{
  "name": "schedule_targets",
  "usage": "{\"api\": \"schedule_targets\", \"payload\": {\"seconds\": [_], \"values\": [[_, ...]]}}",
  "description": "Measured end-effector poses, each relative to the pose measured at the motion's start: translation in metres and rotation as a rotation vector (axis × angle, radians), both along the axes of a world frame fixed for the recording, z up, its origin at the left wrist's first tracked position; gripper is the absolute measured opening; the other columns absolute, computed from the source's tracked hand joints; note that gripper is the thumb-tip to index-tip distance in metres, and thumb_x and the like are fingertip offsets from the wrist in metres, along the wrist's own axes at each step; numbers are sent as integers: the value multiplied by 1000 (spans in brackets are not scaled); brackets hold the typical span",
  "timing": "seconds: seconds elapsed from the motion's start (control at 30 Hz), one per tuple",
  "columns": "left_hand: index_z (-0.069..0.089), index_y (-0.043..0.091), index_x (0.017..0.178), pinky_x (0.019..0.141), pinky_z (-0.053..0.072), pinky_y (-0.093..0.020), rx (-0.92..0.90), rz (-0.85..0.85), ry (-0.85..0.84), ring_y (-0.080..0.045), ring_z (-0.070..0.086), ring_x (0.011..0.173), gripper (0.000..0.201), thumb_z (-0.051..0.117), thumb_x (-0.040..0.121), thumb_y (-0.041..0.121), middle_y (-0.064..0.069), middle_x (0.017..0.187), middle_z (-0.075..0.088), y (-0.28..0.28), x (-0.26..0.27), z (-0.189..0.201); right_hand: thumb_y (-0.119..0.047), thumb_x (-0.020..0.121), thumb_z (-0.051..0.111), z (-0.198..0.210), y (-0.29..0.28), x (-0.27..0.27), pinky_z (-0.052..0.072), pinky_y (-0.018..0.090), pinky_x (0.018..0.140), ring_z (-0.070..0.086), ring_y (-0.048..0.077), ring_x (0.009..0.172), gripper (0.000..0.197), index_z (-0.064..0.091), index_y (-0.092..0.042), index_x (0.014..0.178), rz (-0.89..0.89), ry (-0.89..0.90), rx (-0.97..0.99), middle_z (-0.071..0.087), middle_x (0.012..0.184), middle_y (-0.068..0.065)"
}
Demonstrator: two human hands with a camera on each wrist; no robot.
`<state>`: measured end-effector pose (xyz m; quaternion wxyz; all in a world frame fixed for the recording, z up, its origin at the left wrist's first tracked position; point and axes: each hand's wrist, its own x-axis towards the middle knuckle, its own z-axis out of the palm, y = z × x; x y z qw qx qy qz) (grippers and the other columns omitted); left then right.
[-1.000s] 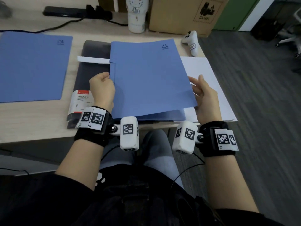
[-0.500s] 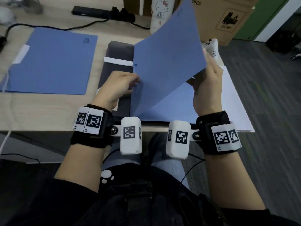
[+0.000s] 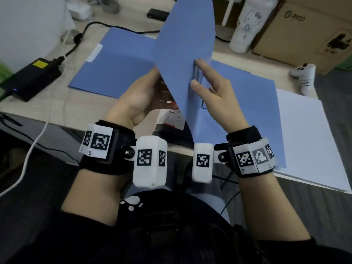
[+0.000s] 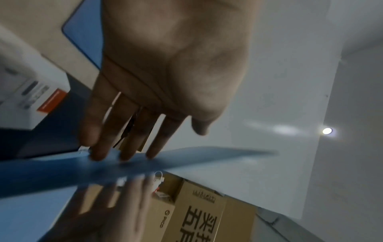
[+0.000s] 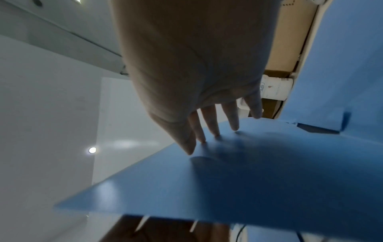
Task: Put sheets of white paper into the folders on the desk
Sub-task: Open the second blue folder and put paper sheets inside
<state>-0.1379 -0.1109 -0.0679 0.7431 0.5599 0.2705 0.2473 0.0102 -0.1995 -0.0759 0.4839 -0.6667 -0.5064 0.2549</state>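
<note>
We are propping the blue folder's cover (image 3: 182,44) upright above the counter (image 3: 57,103) between straight, released fingers (image 3: 200,63) of both hands, so it may be slipping shut before paper (image 3: 308,134) goes in.

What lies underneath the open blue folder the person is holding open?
Under the open folder, white paper sticks out at its right side. A red-and-white packet shows beneath the raised cover. Whatever else lies under the folder is covered.

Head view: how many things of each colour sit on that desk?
Blue: 2, the open folder and closed folder.
White: 3, the paper stack, tumbler, game controller.
Brown: 1, the cardboard box.
Black: 1, the power adapter.
Total: 7.
</note>
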Motion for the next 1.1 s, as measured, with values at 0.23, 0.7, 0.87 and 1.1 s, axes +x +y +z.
{"api": "schedule_targets", "payload": {"seconds": [0.23,0.7,0.87,1.1], "values": [[68,23,94,87,47,-35,-142,381,-314,-20,63,103,59,18,98,55,2,107,68,21,-28,-7,-42,94,51,-26,17,-12,-4,61,115,-6,17,148,64,19,-33,149,-54,-183,-355,4,160,-5],[70,14,98,92,51,-31,256,956,252,-12,65,94,29,54,75,16,4,91,68,42,-41,-32,-54,90,50,-42,25,-9,-6,65,112,-9,24,148,73,11,-35,149,5,-349,-655,-7,160,-9],[70,16,105,91,46,-15,427,833,365,-8,61,107,29,54,81,9,8,100,66,38,-24,-28,-52,89,52,-39,25,-1,-1,63,114,-5,21,148,75,12,-34,150,51,-376,-678,-5,160,-9],[67,14,113,114,25,-25,647,384,453,-21,44,131,32,59,83,7,-4,125,62,27,20,-33,-37,92,56,-26,21,20,22,21,110,29,14,141,61,32,-21,146,106,-236,-578,18,158,-5]]}}
